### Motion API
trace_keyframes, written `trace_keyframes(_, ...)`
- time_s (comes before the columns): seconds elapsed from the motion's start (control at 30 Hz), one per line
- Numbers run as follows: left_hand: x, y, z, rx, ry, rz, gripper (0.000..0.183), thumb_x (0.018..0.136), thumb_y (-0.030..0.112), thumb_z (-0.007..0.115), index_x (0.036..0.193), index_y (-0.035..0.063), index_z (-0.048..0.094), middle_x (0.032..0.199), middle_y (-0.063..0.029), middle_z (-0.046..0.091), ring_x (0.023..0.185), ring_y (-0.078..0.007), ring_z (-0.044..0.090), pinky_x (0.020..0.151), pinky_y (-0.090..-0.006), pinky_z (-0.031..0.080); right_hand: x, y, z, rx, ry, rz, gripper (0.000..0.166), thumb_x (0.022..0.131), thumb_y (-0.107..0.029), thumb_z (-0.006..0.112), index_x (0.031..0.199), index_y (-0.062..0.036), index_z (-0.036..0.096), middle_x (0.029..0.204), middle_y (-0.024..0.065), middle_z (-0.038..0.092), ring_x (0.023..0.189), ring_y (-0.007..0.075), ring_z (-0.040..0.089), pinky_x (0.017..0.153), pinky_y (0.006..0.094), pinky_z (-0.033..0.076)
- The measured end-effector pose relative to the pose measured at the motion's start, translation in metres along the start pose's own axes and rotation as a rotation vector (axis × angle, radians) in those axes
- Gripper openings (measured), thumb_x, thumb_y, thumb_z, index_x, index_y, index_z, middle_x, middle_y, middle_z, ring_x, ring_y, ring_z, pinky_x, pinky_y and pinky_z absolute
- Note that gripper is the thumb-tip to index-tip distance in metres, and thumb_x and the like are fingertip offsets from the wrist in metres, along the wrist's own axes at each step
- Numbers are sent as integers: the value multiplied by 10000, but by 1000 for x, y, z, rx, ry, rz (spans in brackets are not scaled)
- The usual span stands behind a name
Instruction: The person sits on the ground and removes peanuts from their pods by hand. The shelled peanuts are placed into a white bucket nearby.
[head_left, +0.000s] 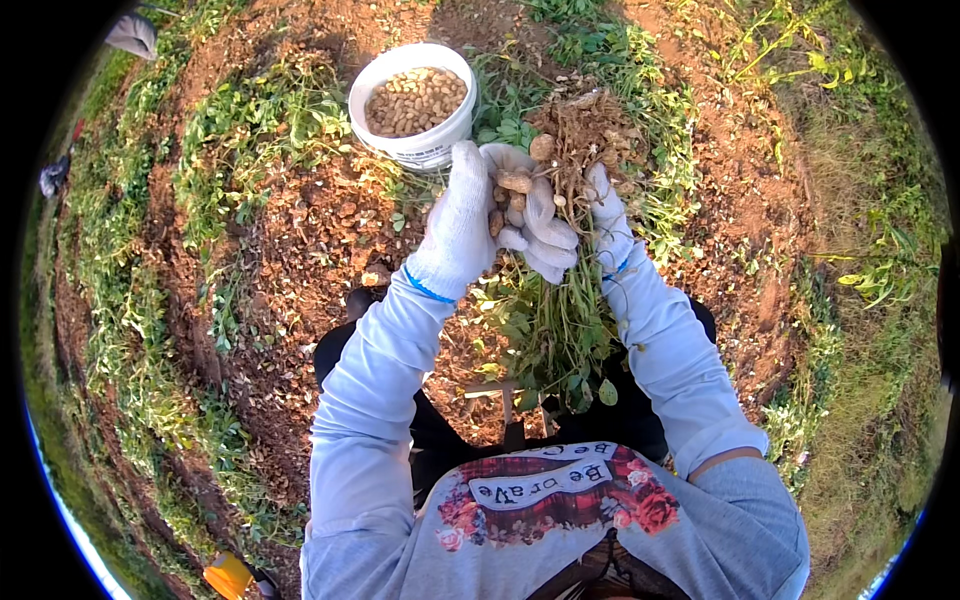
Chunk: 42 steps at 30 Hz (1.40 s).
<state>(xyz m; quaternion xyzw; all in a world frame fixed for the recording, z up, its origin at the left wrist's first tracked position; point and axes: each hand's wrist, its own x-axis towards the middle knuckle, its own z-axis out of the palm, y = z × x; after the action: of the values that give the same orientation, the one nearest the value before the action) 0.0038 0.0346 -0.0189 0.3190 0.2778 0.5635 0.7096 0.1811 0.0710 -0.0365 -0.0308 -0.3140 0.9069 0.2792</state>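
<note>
White knit gloves with blue cuffs cover both hands. My left hand (457, 225) is cupped around several loose peanuts (514, 181), just below and right of a white plastic bucket (360, 129). My right hand (609, 217) grips a bunch of uprooted peanut plants (562, 322) near the roots. Its roots (585, 127), brown and caked with soil, point away from me, and the leafy stems hang towards my lap. Between the two hands, curled gloved fingers (551, 240) touch the stems; the overlap partly hides the palms. Unshelled peanuts (416, 101) fill much of the bucket.
Reddish soil (300, 300) lies around me, with rows of pulled green plants (217, 142) on the left and more foliage (660, 172) at the right. A small wooden stool (487, 390) shows between my legs. An orange object (227, 576) sits at the lower left.
</note>
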Motion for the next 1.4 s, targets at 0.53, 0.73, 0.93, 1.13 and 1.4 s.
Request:
trace_keyframes(0.53, -21, 0, 25, 465, 239, 341, 256, 864, 117, 772, 996, 19, 576, 768, -52, 616, 620, -93, 593, 570, -262, 510, -5, 17, -7, 107, 65, 76, 629, 1042, -617, 370, 1380, -110, 523, 992, 78, 649, 753, 194, 568, 624, 367, 482)
trace_keyframes(0.73, -20, -7, 14, 764, 237, 560, 278, 869, 183, 784, 1004, 23, 601, 808, -59, 636, 566, -106, 589, 595, -267, 515, -4, 19, -30, 281, -127, 106, 670, 1035, -621, 387, 1424, -88, 498, 1113, 105, 659, 882, 220, 635, 738, 386, 543)
trace_keyframes(0.93, -4, -1, 14, 253, 465, 236, 306, 993, 310, 632, 935, 10, 638, 649, -8, 565, 547, -82, 535, 512, -240, 398, 8, 23, -23, -248, -127, 46, 653, 1001, -635, 453, 1098, -3, 583, 704, 79, 537, 537, 218, 475, 482, 357, 379)
trace_keyframes(1.13, 21, -30, -20, 100, 725, 241, 336, 979, 369, 652, 818, 83, 581, 618, 32, 504, 429, -78, 406, 382, -231, 305, -21, 49, -74, -397, 342, 13, 453, 996, -396, 630, 1223, -4, 611, 970, 107, 693, 816, 222, 656, 725, 383, 539)
trace_keyframes(1.4, -7, -151, -145, -519, 1156, -138, 414, 994, 444, 611, 736, 146, 485, 577, 32, 399, 470, -105, 399, 380, -227, 403, -17, -5, -16, -246, -78, -32, 670, 1006, -620, 472, 1145, 29, 558, 743, 114, 579, 519, 217, 530, 480, 396, 437)
